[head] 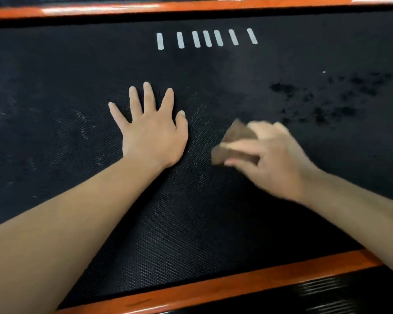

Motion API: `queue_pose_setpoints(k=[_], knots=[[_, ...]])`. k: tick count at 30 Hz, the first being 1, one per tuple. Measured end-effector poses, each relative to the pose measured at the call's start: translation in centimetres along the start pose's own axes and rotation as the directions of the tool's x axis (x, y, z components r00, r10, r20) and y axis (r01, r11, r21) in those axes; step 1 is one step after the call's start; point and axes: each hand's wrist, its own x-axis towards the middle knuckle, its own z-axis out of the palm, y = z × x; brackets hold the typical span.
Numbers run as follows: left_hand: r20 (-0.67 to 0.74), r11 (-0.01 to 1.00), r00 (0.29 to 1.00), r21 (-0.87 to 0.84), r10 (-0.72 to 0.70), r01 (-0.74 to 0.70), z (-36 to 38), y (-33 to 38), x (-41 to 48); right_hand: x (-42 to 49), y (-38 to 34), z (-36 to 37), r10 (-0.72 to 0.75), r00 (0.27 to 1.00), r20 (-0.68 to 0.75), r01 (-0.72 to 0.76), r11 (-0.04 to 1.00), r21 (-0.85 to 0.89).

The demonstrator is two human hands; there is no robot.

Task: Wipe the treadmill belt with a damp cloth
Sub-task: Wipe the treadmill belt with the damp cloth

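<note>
Treadmill belt (pixel 55 75), black and finely textured, fills nearly the whole head view, running from 9 o'clock to 3 o'clock. An orange far rail (pixel 191 6) borders it at 12 o'clock and an orange near rail (pixel 236 282) at 6 o'clock.

The cloth (pixel 235 134), brown and folded into a small pad, lies on the belt just toward 3 o'clock of the view's centre. The right hand (pixel 275 155) grips it, with the thumb and fingers curled over its top. Both hand and cloth are blurred, so the exact finger placement cannot be told.

The left hand (pixel 152 132) lies flat on the belt just toward 10 o'clock of centre. Its palm is down, its fingers are straight and spread toward 12 o'clock, and it holds nothing. It is near the cloth, at its 9 o'clock, but apart from it.

A row of seven short white marks (pixel 205 39) sits on the belt at 12 o'clock, close to the far rail. A scatter of darker blotches (pixel 327 98) shows on the belt at 2 o'clock, beyond the right hand. Faint pale scuffs (pixel 84 123) show at 9 o'clock of the left hand.
</note>
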Motion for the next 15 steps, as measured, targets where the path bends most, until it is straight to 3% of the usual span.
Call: queue_pose_setpoints(k=[2, 4, 6, 9, 11, 12, 15], knots=[[0.008, 1.000, 1.000, -0.006, 0.000, 0.000, 0.0, -0.1, 0.1, 4.6, 3.4, -0.7, 0.187, 0.972, -0.142, -0.197, 0.979, -0.060], [0.009, 1.000, 1.000, -0.009, 0.000, 0.000, 0.1, -0.1, 0.0, 6.9, 5.4, -0.7, 0.340, 0.921, -0.191, -0.355, 0.933, -0.052], [0.006, 1.000, 1.000, -0.008, 0.001, -0.001, 0.1, -0.1, 0.1, 6.0, 3.7, 0.2, 0.297, 0.938, -0.178, -0.305, 0.952, -0.016], [-0.001, 1.000, 1.000, 0.004, 0.002, -0.002, 0.1, -0.1, 0.1, 2.2, -0.1, 0.8, 0.092, 0.993, -0.079, -0.084, 0.992, 0.097], [0.018, 1.000, 1.000, 0.016, 0.002, -0.002, 0.1, 0.0, 0.2, 3.7, 1.3, 0.1, 0.039, 0.999, -0.021, -0.038, 0.999, 0.028], [0.030, 1.000, 1.000, 0.024, 0.004, -0.005, 0.1, 0.0, 0.3, 5.7, 3.0, -0.1, 0.056, 0.996, -0.073, -0.059, 0.998, -0.035], [0.052, 0.999, 0.999, 0.037, 0.001, -0.003, 0.1, 0.0, 0.4, 11.4, 7.3, -0.9, 0.322, 0.919, -0.225, -0.348, 0.933, -0.086]])
